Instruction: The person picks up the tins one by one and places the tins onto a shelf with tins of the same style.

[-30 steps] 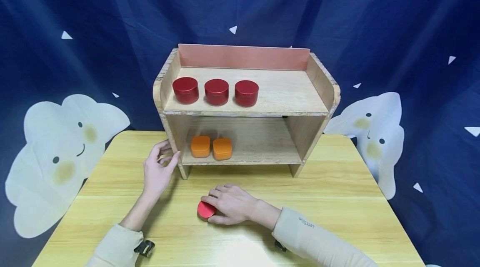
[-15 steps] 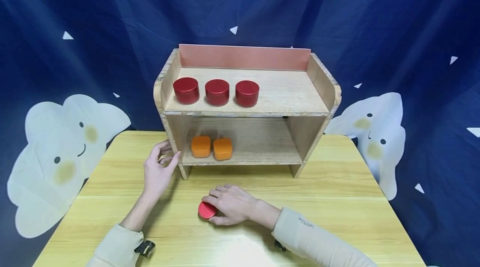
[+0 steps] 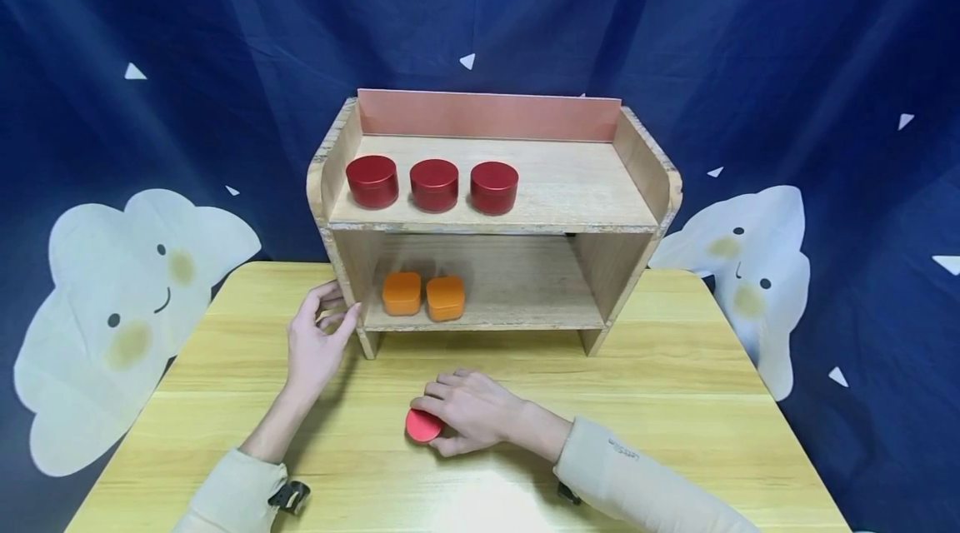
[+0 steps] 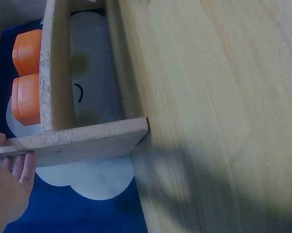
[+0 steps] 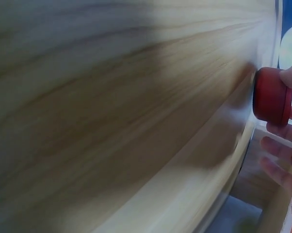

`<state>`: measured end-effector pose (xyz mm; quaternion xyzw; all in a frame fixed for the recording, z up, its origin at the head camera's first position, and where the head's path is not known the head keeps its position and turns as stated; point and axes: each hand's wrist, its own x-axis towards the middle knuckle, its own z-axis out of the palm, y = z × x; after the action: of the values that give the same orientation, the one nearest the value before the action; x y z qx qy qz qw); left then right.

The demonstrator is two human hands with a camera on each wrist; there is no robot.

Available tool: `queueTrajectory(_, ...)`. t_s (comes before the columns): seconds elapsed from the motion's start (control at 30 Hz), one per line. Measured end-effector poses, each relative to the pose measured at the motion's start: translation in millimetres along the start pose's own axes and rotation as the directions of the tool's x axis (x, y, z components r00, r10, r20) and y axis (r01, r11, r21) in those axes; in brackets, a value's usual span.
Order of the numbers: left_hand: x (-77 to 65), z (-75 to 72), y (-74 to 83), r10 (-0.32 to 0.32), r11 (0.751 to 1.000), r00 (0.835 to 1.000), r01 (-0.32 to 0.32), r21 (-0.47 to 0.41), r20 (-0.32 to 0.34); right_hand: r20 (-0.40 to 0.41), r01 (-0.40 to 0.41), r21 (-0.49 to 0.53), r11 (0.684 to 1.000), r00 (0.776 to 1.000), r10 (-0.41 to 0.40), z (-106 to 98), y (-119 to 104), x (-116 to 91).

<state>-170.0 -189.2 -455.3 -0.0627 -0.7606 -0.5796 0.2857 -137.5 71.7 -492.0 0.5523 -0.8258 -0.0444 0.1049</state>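
Note:
My right hand (image 3: 474,411) pinches a round red tin (image 3: 423,425) by its sides, in front of the shelf. In the right wrist view the red tin (image 5: 272,96) sits between thumb and fingers, low over the table; whether it touches the wood I cannot tell. My left hand (image 3: 318,343) holds the left side panel of a small wooden shelf (image 3: 487,325), thumb at the front edge and fingers on the outer face. Three matching red tins (image 3: 433,186) stand in a row on the upper board. Two orange square tins (image 3: 402,294) sit at the left of the lower board.
The shelf stands toward the back of a light wooden table (image 3: 675,400). A pink strip (image 3: 487,115) runs along the shelf's upper back. Behind hangs a dark blue curtain (image 3: 480,0) with pale cloud (image 3: 142,308) and star shapes.
My right hand and the red tin have shifted slightly to the right, and the tin's lid now tips more toward the camera. The left hand keeps its hold on the panel.

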Motion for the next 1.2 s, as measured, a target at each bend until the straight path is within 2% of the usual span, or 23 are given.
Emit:
queueTrajectory(0.33,-0.7,-0.5,0.9,-0.008,1.000,1.000,0.008,0.011,0.001,-0.023,-0.023,-0.011,1.000,0.999,0.022,-4,4,-15)
queueTrajectory(0.87,-1.1,-0.5,0.1,-0.006,1.000,1.000,0.006,0.011,-0.004,-0.036,-0.077,0.040,0.996,0.996,0.078,-14,12,-36)
queueTrajectory(1.2,-0.9,-0.2,-0.5,-0.005,1.000,1.000,0.006,0.010,-0.006,-0.138,-0.099,0.054,0.994,0.985,0.105,-28,22,-46)
